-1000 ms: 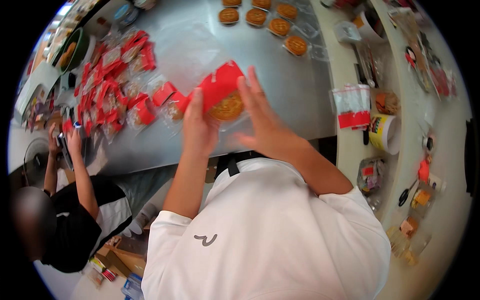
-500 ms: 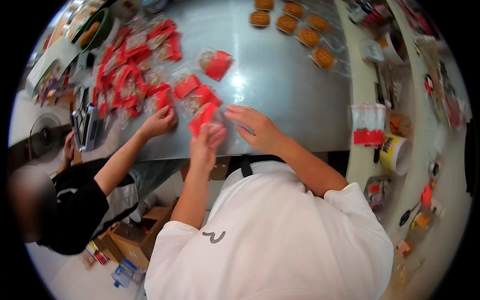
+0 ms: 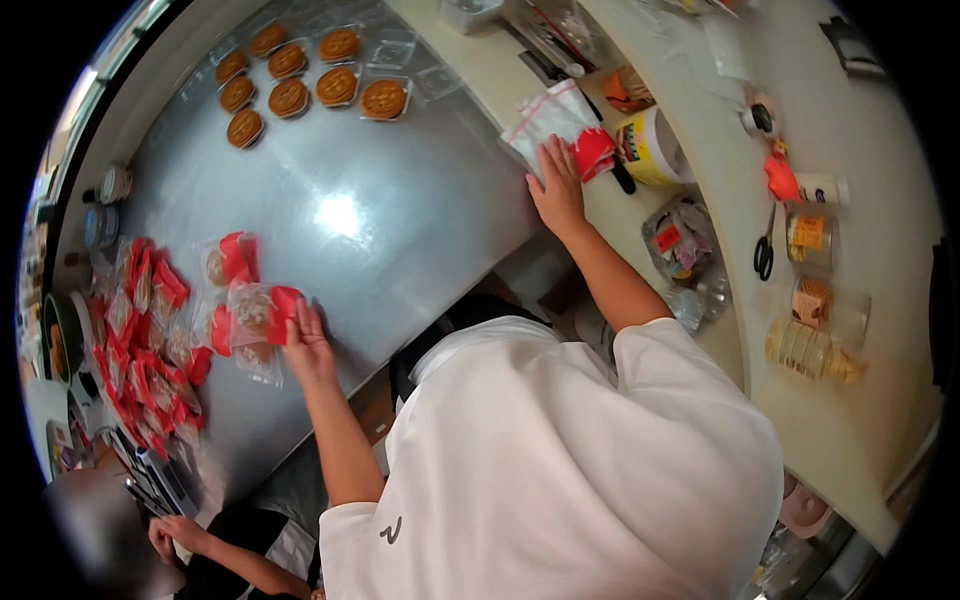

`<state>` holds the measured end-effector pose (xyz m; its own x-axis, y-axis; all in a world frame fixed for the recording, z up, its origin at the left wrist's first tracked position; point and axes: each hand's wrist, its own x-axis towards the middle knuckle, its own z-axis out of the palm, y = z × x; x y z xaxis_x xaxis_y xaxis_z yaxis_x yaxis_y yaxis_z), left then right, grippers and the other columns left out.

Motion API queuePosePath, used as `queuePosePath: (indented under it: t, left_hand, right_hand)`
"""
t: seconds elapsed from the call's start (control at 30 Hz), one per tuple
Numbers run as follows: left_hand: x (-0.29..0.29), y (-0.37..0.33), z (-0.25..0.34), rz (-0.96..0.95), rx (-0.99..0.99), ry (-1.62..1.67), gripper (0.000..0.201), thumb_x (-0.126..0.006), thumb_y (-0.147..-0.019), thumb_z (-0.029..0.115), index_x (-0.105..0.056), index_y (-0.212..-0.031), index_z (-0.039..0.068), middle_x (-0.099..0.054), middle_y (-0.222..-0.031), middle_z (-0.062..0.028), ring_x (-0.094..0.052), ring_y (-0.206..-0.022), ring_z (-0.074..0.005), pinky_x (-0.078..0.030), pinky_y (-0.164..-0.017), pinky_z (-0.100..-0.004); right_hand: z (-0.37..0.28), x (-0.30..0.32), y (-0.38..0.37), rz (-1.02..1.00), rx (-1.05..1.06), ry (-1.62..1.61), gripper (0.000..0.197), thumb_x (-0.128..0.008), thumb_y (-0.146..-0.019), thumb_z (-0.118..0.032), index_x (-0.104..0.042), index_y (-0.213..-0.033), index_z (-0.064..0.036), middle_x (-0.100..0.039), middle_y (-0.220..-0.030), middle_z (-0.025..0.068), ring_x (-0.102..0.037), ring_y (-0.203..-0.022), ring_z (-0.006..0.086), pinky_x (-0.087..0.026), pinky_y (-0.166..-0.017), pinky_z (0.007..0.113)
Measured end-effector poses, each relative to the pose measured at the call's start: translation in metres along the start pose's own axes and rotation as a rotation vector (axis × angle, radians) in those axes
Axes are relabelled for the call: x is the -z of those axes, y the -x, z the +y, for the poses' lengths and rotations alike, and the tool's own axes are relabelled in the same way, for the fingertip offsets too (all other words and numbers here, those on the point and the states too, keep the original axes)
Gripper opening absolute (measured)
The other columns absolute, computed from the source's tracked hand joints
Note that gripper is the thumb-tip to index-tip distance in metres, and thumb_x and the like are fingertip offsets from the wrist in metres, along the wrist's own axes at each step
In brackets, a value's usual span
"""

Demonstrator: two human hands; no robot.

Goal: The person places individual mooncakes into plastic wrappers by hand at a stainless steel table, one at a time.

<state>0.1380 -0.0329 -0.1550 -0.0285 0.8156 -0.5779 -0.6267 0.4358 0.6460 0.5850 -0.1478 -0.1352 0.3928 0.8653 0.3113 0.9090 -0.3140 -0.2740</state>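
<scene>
My left hand (image 3: 310, 345) is at the red end of a clear bag with a round pastry (image 3: 258, 314) in it, the red corner between thumb and fingers. This bag overlaps other bagged pastries at the left of the metal table (image 3: 400, 230). My right hand (image 3: 561, 190) reaches out to the right, fingers stretched and apart. Its fingertips rest on a stack of flat clear-and-red bags (image 3: 550, 115) on the side counter.
A heap of red bagged pastries (image 3: 150, 350) covers the table's left end. Several unbagged mooncakes (image 3: 288, 98) sit in clear trays at the far side. Scissors (image 3: 765, 255) and jars (image 3: 808, 238) stand on the right shelf. A co-worker's hands (image 3: 180, 535) are at lower left.
My view has turned right. My left hand has brought its bagged pastry down onto the other bags. My right hand has moved from beside it to the bag stack on the counter.
</scene>
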Motion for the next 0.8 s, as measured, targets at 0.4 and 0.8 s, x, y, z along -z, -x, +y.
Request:
queuePosePath:
  t: [0.4,0.8]
  left_hand:
    - [-0.086,0.086,-0.027,-0.338,0.335,-0.611,0.044,-0.045,-0.093,0.037,-0.048,-0.117,0.000,-0.060,-0.111,-0.0157,-0.061,-0.096,-0.0228,-0.049,-0.083,-0.0343]
    - [-0.091,0.049,0.055,-0.030,-0.032,-0.010,0.033,-0.047,-0.094,0.021,-0.048,-0.119,-0.001,-0.056,-0.116,-0.0108,-0.057,-0.103,-0.0196,-0.047,-0.089,-0.0326]
  right_hand:
    - [-0.011,0.032,-0.040,0.411,-0.088,-0.205,0.005,-0.059,-0.080,-0.003,-0.058,-0.085,-0.0030,-0.059,-0.085,0.0096,-0.056,-0.076,0.0269,-0.045,-0.066,0.039]
    - [-0.285,-0.017,-0.104,-0.781,0.216,-1.112,0.046,-0.052,-0.085,-0.007,-0.043,-0.129,-0.0020,-0.054,-0.120,0.0178,-0.057,-0.104,0.0300,-0.044,-0.090,0.036]
